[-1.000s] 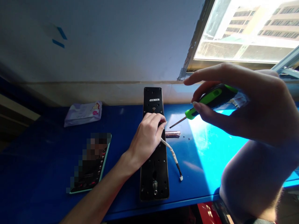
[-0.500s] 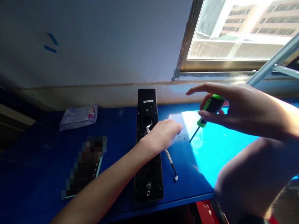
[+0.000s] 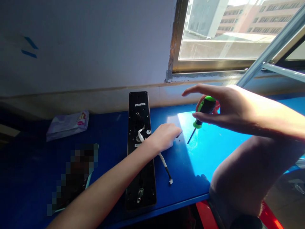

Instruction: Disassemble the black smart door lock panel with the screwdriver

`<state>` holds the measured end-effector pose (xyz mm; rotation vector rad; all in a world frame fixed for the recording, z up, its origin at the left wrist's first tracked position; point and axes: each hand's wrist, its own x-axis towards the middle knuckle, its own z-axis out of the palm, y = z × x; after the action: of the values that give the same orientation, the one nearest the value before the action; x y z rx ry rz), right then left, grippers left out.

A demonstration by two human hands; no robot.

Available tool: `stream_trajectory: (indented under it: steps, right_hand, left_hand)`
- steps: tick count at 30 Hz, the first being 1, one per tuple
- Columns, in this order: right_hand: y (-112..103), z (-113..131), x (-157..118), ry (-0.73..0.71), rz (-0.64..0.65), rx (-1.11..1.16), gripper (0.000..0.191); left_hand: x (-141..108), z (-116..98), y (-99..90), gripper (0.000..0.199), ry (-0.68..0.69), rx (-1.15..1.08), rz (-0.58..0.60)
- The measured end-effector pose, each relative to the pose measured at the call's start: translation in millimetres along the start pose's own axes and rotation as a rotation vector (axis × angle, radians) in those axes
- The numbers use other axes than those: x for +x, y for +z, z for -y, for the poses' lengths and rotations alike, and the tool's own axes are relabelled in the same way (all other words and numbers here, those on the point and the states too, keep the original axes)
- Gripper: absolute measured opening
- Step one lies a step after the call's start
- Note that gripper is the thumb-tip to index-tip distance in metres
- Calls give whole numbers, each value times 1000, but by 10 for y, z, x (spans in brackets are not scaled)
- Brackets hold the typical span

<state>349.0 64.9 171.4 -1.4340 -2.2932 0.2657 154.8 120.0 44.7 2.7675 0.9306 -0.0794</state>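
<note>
Background: a grey-white wall (image 3: 95, 47) with two blue strips (image 3: 29, 53) at left; a metal-framed window (image 3: 221, 51) at far right, a slanting metal bar (image 3: 267, 51) before it.
Surface: a glossy blue table (image 3: 181, 187), brightly sunlit on its right part.
Centre: a long, narrow black panel (image 3: 140, 173) lies lengthwise from near to far, a white label (image 3: 140, 104) at its far end and a metal post (image 3: 140, 194) near its near end.
Wiring: a white-sleeved cable (image 3: 162, 160) runs off the panel's right side, its small white connector (image 3: 171, 182) on the table.
Left: the left hand (image 3: 166, 136) is curled just right of the panel, its forearm across it; whether it grips anything cannot be told.
Right: the right hand (image 3: 212, 106) grasps a green-and-black screwdriver (image 3: 204, 109), index finger extended, shaft pointing down and left.
Between: tiny dark pieces (image 3: 179, 140) lie near the left hand.
Left end: a pale purple packet (image 3: 68, 125) sits far; a flat device with a pale green edge (image 3: 73, 178), its screen blurred, lies nearer.
</note>
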Motion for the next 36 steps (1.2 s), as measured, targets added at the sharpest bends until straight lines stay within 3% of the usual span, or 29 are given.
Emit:
stream_trajectory:
  steps: [8,21,36]
  right_hand:
    - [-25,-8,10,38,49,29,53]
    - [-49,20,10,74,76,36,54]
    - [-27,35,15,51,61,49,54]
  left_hand:
    - [109,-54,50,23,40,8,10]
    - [35,-81,-1,25,-29,23,25]
    - [69,-68,95,22,33,-33,2]
